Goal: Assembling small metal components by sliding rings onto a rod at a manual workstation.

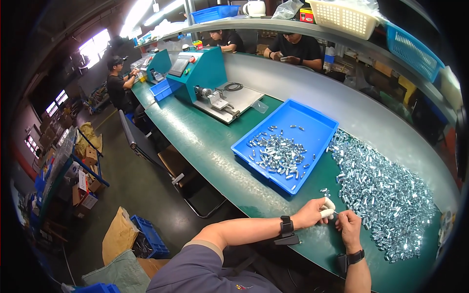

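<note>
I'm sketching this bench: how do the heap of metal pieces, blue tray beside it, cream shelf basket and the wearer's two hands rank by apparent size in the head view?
1. Heap of metal pieces
2. Blue tray
3. Cream basket
4. Left hand and right hand: too alike to rank

- You have overhead light from long white fluorescent tubes (136, 18); the bright multi-pane window (95, 46) at upper left is overexposed.
- You see glare streaks along the glossy green bench top (215, 163) and sharp glints across the heaped small silver metal cylinders (383, 195).
- Your dark grey floor (129, 183) area is dim.
- Fisheye distortion bows the long grey metal shelf (266, 22); black vignetting fills your corners.
</note>
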{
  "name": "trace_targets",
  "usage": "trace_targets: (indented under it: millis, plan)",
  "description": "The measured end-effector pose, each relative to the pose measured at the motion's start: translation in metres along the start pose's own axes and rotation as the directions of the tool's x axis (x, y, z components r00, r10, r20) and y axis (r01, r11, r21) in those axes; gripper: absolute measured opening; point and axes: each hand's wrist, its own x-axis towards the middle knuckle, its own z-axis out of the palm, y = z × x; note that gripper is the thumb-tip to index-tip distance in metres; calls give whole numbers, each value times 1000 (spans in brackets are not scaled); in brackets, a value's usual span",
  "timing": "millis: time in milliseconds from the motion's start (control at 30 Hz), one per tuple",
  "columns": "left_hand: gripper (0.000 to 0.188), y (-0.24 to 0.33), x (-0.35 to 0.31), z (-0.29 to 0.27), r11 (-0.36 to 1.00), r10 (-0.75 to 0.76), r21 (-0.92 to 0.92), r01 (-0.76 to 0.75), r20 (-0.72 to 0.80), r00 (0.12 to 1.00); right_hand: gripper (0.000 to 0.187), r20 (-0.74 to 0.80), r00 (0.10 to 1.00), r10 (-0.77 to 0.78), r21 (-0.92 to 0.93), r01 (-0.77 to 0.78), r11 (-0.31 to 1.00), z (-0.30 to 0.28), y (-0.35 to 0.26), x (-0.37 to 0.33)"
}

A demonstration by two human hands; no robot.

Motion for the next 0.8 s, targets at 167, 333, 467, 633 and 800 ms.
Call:
trace_targets:
  millis: [167,333,467,633,800]
  plan:
    - [18,-2,1,-1,1000,-5,-21,5,-4,1000,27,-19,999,30,10,-30,999,-5,4,3]
    - [18,0,1,1,1000,16,-6,-16,-9,1000,29,-96,995,-31,55,36,998,-3,7,3]
    - [17,4,0,-1,999,43,18,-42,-61,997,30,-209,978,25,110,-2,994,-7,11,4]
    - [16,29,-8,-14,936,287,247,-252,-119,950,30,-218,976,-10,151,44,988,-8,12,7]
    - [18,91,-13,-57,616,525,755,-224,-182,832,30,-228,974,6,154,30,988,-6,12,-5]
